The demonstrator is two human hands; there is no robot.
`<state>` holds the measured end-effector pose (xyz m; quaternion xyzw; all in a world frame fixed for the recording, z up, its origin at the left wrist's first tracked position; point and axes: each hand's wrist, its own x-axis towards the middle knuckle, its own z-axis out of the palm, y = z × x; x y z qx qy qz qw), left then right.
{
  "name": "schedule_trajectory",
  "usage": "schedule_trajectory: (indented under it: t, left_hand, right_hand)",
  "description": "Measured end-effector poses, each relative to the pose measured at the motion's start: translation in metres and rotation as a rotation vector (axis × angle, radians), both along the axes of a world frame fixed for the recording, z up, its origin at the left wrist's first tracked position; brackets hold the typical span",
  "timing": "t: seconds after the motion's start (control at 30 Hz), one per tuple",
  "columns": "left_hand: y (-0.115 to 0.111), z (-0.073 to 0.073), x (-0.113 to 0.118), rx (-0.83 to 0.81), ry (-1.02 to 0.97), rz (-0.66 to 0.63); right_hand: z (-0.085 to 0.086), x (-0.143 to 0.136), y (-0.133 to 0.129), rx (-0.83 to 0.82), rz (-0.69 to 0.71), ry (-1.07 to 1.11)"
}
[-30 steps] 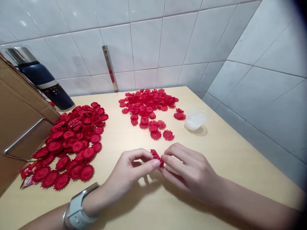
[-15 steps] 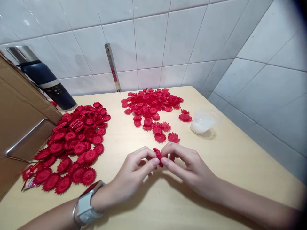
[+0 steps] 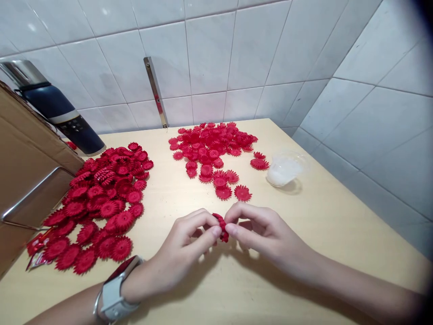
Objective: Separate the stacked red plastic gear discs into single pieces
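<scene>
pale grey watch strap (image 3: 114,297) around the left wrist (image 3: 135,280) at seven o'clock, dark watch face (image 3: 122,267), slim silvery bangle (image 3: 96,304) beside the strap toward eight o'clock

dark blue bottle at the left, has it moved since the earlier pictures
No, the dark blue bottle keeps its place left of the metal strip on the tiled wall.

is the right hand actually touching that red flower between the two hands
Touching. The head view shows the right hand meeting the edge of the red flower, with no gap between them.
</scene>
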<state>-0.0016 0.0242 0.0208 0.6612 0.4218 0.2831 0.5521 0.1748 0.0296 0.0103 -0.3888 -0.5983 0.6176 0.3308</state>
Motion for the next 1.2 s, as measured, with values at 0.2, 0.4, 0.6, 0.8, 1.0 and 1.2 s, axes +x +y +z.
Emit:
schedule_trajectory:
  t: [0.2,0.4,0.6,0.8,1.0,1.2]
  left_hand:
    - [-0.0017,-0.0003,0.0009,0.006,0.011,0.005]
    - [-0.0014,-0.0048,0.0002,-0.032,-0.023,0.044]
    - [-0.0028,-0.0074,0.0008,-0.084,-0.065,0.035]
    - [-0.0036,-0.0073,0.0007,-0.059,-0.045,0.040]
    - [-0.0042,-0.0079,0.0007,-0.014,-0.015,0.036]
    - [-0.0051,-0.0091,0.0004,-0.035,-0.024,0.039]
  right_hand:
    - [0.0040,0.0001,-0.0006,-0.086,0.016,0.023]
    - [0.0050,0.0006,0.0006,-0.023,0.021,-0.020]
    - [0.0020,-0.0020,-0.0015,0.043,0.010,-0.122]
    - [0.0036,-0.0035,-0.0043,0.037,0.018,-0.154]
    - [0.0046,-0.0044,-0.0041,0.053,0.004,-0.166]
    - [0.0045,-0.0036,-0.0060,0.032,0.009,-0.153]
